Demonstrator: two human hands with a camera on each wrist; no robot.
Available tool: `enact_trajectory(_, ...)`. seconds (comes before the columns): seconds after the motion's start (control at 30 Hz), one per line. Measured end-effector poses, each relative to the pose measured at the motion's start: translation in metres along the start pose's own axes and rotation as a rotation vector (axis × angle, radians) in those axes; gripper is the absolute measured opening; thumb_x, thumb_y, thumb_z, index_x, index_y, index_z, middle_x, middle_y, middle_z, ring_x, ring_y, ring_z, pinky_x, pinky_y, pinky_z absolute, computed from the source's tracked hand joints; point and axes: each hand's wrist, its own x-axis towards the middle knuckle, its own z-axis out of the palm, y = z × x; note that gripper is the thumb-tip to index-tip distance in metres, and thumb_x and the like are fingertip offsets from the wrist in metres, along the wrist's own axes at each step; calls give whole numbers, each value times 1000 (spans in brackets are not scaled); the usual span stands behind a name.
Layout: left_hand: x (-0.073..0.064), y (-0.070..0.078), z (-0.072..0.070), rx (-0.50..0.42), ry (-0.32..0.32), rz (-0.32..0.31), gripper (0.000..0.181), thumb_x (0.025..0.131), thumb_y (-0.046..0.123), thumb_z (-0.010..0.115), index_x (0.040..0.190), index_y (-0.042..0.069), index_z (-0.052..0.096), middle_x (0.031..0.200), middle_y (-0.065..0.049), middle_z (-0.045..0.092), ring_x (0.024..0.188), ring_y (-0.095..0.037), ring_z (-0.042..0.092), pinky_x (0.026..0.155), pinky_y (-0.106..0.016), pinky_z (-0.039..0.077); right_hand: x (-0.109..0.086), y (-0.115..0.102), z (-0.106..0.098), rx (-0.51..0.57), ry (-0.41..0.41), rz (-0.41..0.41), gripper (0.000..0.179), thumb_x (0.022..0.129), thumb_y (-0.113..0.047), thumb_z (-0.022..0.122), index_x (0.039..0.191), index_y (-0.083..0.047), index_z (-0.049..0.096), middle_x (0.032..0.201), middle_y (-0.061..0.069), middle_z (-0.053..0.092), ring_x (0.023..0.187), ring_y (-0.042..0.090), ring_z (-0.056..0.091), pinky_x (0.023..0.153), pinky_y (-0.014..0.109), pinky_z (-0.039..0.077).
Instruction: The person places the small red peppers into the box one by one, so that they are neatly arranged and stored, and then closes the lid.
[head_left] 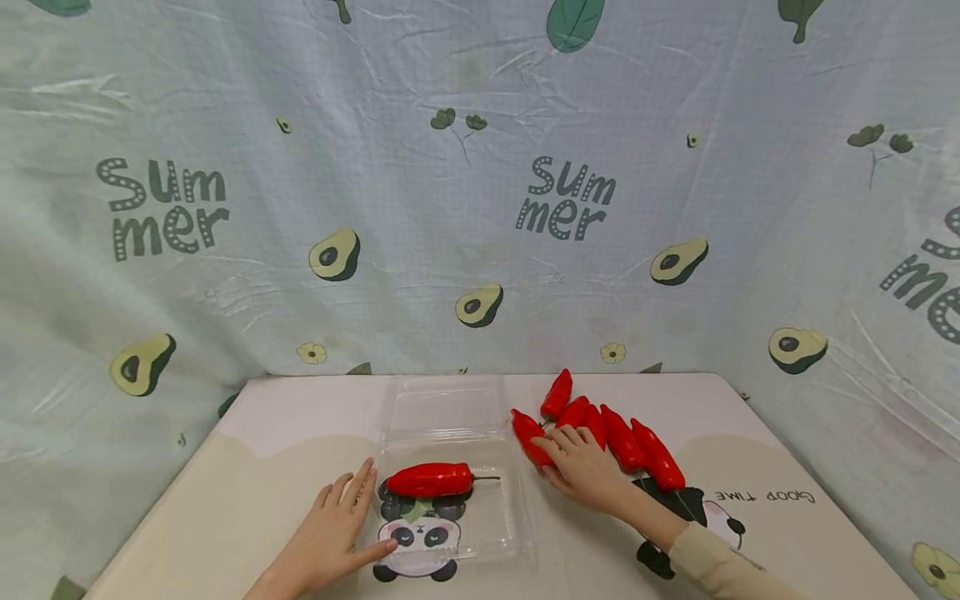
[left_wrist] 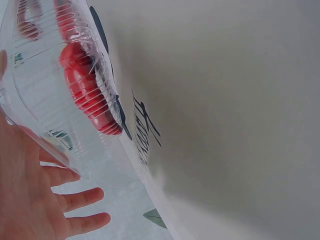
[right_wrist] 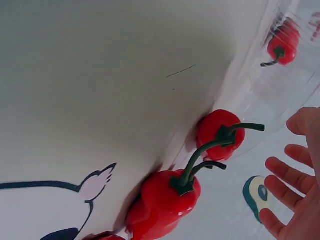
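Observation:
A clear plastic clamshell box (head_left: 501,521) lies with its lid (head_left: 446,408) folded back. Inside, a red chili pepper (head_left: 431,479) lies sideways, its green stem pointing right. My left hand (head_left: 333,533) is at the box's left side, fingers straight and thumb over the near left corner; the left wrist view shows the fingers (left_wrist: 82,200) spread by the clear wall. My right hand (head_left: 588,475) is over the loose peppers, fingertips at the leftmost red pepper (head_left: 527,433). In the right wrist view its fingers (right_wrist: 285,175) are relaxed and apart, gripping nothing.
Several more red peppers (head_left: 621,440) lie in a loose cluster right of the box, partly behind my right hand. The pale table mat (head_left: 285,417) carries panda prints. Behind the table hangs a curtain (head_left: 405,192) with avocado prints.

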Motion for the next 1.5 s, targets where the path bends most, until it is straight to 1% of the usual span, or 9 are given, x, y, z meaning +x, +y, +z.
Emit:
enact_trajectory(0.13, 0, -1, 0, -5, -6, -1, 90, 72, 63, 53, 132, -3, 38, 142, -19, 32, 117, -41, 40, 95, -59, 31, -4, 2, 2, -9, -40, 66, 47, 75, -31, 68, 116, -14, 55, 107, 1, 58, 98, 16, 47, 79, 34, 41)
enact_trajectory(0.3, -1, 0, -1, -1, -1, 12, 90, 73, 63, 53, 132, -4, 38, 142, -19, 32, 117, -41, 40, 95, -59, 31, -5, 2, 3, -20, -108, 141, 50, 77, -35, 64, 119, -10, 52, 112, 5, 55, 100, 20, 46, 80, 37, 40)
enact_trajectory(0.47, -1, 1, -2, -11, 5, 22, 89, 73, 62, 53, 131, -4, 39, 142, -19, 32, 117, -41, 40, 94, -59, 31, -5, 2, 4, -29, -148, 187, 54, 79, -37, 62, 122, -8, 49, 114, 8, 54, 101, 23, 46, 81, 39, 40)
enact_trajectory(0.6, 0, 3, -1, -16, -7, 19, 89, 74, 62, 53, 132, -4, 38, 142, -19, 30, 118, -41, 39, 95, -59, 31, -5, 1, 6, -46, -189, 218, 56, 80, -40, 60, 124, -8, 48, 117, 10, 53, 104, 24, 45, 84, 41, 40)
enact_trajectory(0.73, 0, 4, -1, -11, -9, 13, 89, 74, 62, 53, 132, -4, 38, 142, -19, 31, 119, -41, 39, 96, -59, 31, -3, 0, 10, -47, -229, 236, 57, 81, -43, 57, 126, -8, 46, 119, 9, 52, 105, 23, 44, 87, 43, 39)
enact_trajectory(0.97, -1, 1, 0, 5, 19, 23, 89, 73, 62, 53, 130, -5, 40, 141, -20, 33, 117, -41, 40, 94, -58, 32, 4, -1, 15, 27, -225, 242, 56, 81, -40, 59, 124, -6, 47, 119, 10, 51, 104, 25, 42, 86, 44, 37)
enact_trajectory(1.07, -1, 0, 1, 11, 27, 27, 88, 73, 62, 53, 130, -5, 40, 141, -20, 33, 116, -41, 40, 94, -58, 32, 7, -2, 15, 46, -243, 248, 56, 80, -39, 60, 124, -7, 47, 119, 11, 51, 105, 25, 42, 86, 44, 36)
enact_trajectory(1.2, -2, -1, 1, 9, 22, 22, 88, 74, 61, 54, 130, -4, 40, 141, -19, 32, 117, -41, 40, 94, -58, 32, 12, -2, 13, 72, -276, 251, 58, 78, -37, 63, 125, -7, 47, 121, 11, 50, 108, 26, 42, 89, 46, 36)
enact_trajectory(1.5, -2, 1, -1, 9, -3, 11, 88, 74, 61, 53, 132, -3, 39, 143, -19, 31, 119, -40, 39, 95, -58, 32, 21, -2, 17, 113, -309, 253, 56, 78, -36, 64, 123, -7, 48, 123, 12, 50, 111, 29, 41, 91, 49, 35)
